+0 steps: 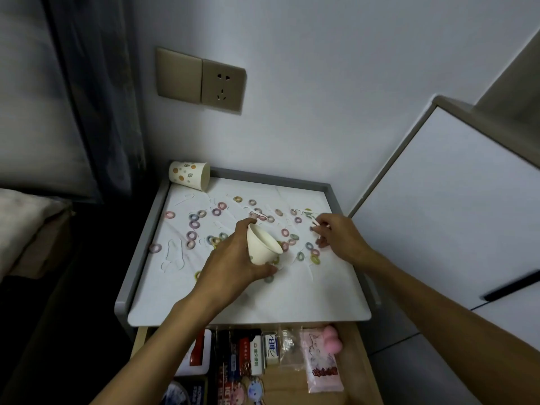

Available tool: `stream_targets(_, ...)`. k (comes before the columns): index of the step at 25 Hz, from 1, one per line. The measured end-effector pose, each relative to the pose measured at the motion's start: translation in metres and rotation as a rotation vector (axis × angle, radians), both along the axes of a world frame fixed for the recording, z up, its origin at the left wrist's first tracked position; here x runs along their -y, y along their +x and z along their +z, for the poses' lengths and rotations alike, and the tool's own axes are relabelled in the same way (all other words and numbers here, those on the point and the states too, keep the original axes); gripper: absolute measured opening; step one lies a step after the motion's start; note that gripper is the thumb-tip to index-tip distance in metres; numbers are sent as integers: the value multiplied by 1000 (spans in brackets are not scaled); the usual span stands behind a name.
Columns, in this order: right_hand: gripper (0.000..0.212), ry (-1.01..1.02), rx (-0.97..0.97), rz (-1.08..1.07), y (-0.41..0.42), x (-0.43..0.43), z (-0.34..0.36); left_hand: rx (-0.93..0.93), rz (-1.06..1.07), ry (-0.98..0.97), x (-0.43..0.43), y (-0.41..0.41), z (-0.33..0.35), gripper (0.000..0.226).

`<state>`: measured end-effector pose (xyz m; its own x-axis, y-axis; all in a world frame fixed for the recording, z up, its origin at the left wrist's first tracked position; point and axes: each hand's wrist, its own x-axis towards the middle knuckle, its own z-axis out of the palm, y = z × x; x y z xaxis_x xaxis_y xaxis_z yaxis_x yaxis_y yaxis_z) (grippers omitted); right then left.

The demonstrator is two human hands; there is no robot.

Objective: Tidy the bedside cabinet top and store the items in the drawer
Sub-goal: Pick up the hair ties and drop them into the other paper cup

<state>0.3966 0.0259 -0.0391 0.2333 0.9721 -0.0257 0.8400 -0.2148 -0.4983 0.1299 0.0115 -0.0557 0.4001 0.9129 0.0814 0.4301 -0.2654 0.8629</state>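
Left hand (pixel 230 258) is gripping a tilted plain white paper cup (pixel 263 244); contents not discernible. Right hand (pixel 342 238) is pinching something small, unidentifiable, over the white cabinet top (pixel 263 305), where small pastel rings (pixel 191 235) are lying scattered. The open wooden drawer (pixel 350 361) below is holding packets and boxes.

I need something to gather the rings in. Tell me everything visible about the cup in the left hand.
The paper cup is plain white, tapered and thin-walled. The left hand grips it, fingers over the top, thumb beneath. It is tilted, mouth turned toward the right hand, above the cabinet top with its scattered coloured rings. Its visible inside looks empty.
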Motion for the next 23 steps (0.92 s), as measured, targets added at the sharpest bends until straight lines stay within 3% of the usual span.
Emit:
stream_targets(2, 13, -31, 5, 291, -28, -2, 32, -1, 0, 6, 0, 0, 0, 89)
stream_targets(5, 15, -110, 163, 628, -71, -4, 57, 6, -11, 3, -2, -1, -1, 90)
stream_targets(9, 19, -138, 101, 700, -97, -1, 61, 18, -21, 16, -4, -2, -2, 87)
stream_targets(12, 24, -67, -234, 630, -88, -5, 64, 35, -1, 33, -6, -6, -2, 84)
stream_targets(15, 17, 71, -456, 321, -42, -31, 54, 33, 44, 61, -7, -10, -2, 88)
stream_targets(17, 14, 32, -225, 54, -2, -51, 34, 41, 54, 69, -8, -12, -2, 88)
stream_targets(19, 38, -109, 87, -116, 32, -66, 6, 51, 53, 71, -10, -13, -1, 86)
stream_targets(21, 67, -224, 170, -159, 49, -75, -19, 57, 57, 73, -13, -14, -2, 87)
stream_targets(23, 73, -247, 207, -160, 53, -82, -37, 60, 62, 75, -15, -14, -2, 88)
